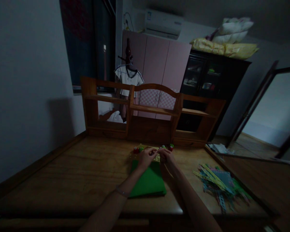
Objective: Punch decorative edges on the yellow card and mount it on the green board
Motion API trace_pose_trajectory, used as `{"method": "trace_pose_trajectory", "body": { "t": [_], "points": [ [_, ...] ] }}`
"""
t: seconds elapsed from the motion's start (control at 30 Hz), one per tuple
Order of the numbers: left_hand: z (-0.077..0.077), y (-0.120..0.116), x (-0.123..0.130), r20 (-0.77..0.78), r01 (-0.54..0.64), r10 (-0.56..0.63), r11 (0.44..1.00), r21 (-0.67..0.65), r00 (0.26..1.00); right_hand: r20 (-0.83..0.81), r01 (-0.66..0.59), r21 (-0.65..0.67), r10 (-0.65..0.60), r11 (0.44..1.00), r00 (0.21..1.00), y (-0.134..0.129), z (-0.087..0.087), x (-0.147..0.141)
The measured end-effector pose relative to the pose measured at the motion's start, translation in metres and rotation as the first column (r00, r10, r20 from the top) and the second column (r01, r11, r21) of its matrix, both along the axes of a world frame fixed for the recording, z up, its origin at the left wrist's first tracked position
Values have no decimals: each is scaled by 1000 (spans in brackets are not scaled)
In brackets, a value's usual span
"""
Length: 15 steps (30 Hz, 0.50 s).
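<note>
My left hand (146,157) and my right hand (167,155) meet above the far edge of a flat green pad (150,183). Both are closed, fingertips pinched around a thin pale-yellow strip (169,171), whose loose tail hangs below my right hand. The exact fold between the fingers is too small and dark to make out. Many small yellow pieces (157,158) lie under and behind the hands. Little red and green items with white round tops stand near them, one red item (136,150) at left and another red item (171,148) at right.
On the desk's right side lies a messy pile of coloured strips (215,180). A wooden shelf unit (153,110) rises along the back edge of the wooden desk (87,174). A wall (33,96) borders the left side.
</note>
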<state>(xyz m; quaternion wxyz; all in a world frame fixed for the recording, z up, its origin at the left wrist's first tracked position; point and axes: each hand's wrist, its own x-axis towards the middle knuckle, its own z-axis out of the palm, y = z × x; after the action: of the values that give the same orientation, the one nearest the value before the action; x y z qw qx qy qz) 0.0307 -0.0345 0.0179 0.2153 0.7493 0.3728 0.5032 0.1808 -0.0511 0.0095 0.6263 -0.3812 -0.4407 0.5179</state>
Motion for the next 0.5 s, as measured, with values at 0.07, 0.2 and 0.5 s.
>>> {"method": "trace_pose_trajectory", "body": {
  "t": [0.07,0.2,0.5],
  "points": [
    [0,0,0,4,4,-4,1000,-5,1000,-28,-18,6,18,1000,999,0,0,0],
    [1,-1,0,23,20,-21,1000,3,1000,-42,-31,-6,31,1000,999,2,0,0],
    [0,-2,0,31,43,-43,999,-13,999,-57,-72,-28,71,997,996,2,1,2]
  ]
}}
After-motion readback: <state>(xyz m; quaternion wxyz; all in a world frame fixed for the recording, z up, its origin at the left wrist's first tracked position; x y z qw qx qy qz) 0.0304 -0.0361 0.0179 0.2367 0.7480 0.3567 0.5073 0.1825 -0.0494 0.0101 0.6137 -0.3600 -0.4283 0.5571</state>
